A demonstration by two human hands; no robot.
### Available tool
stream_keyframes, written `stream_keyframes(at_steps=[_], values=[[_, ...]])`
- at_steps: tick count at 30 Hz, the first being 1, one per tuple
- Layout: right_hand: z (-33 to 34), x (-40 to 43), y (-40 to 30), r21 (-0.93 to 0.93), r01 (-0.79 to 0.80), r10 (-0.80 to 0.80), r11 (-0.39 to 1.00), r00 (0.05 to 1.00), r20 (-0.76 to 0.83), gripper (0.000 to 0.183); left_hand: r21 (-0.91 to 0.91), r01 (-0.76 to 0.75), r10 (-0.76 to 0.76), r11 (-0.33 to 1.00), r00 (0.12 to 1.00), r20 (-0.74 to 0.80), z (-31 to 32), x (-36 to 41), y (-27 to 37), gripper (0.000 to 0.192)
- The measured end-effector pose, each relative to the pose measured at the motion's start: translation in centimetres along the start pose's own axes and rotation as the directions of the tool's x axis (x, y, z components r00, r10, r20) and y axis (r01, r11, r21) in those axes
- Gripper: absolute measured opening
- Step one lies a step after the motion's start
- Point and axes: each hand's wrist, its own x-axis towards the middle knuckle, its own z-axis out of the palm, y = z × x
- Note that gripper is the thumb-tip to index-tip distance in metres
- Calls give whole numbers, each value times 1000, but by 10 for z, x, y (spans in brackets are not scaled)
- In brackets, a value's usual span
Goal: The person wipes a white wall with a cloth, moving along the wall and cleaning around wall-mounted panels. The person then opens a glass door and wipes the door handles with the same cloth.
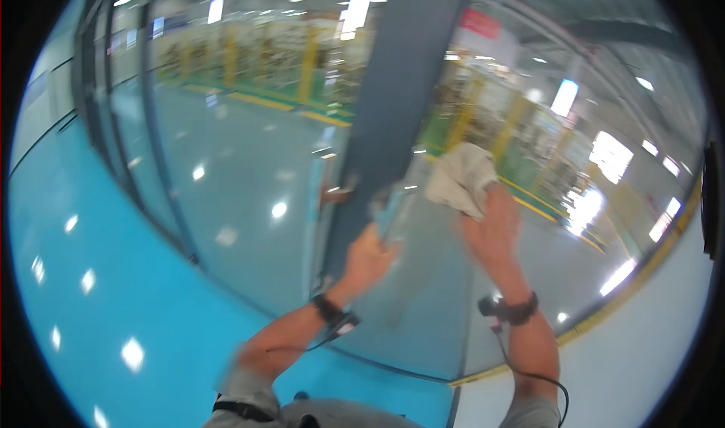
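My left hand is closed around a pale blue, bar-like object in front of a dark grey post. Motion blur hides what exactly this object is. To its right, my right hand holds a bunched beige cloth against or just before a large glass panel; contact cannot be made out. A long upright bar, probably a door handle, stands left of the post. Both wrists wear dark straps with small devices and cables.
The dark grey post rises between glass panes. Behind the glass lie a grey floor and yellow-framed equipment. On my side are a glossy blue floor, a white surface and a yellow edge strip.
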Motion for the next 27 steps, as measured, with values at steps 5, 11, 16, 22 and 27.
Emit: stream_keyframes(at_steps=[5,11,16,22,27], values=[[36,-51,1,141,-74,46,987,980,193,37,-38,134,-130,990,987,96,1,-6,-14,43],[35,-90,53,269,-478,423,836,874,238,60,138,161,-182,977,970,160,-19,-11,-18,45],[21,-147,112,310,-638,609,705,769,196,60,228,177,-197,957,978,65,-3,-18,-24,52],[-3,-228,133,321,-801,796,505,576,185,51,455,-12,9,890,1000,9,7,-96,-49,55],[24,-330,146,277,-874,825,399,474,308,54,329,102,-227,939,902,368,39,-181,-58,52]])
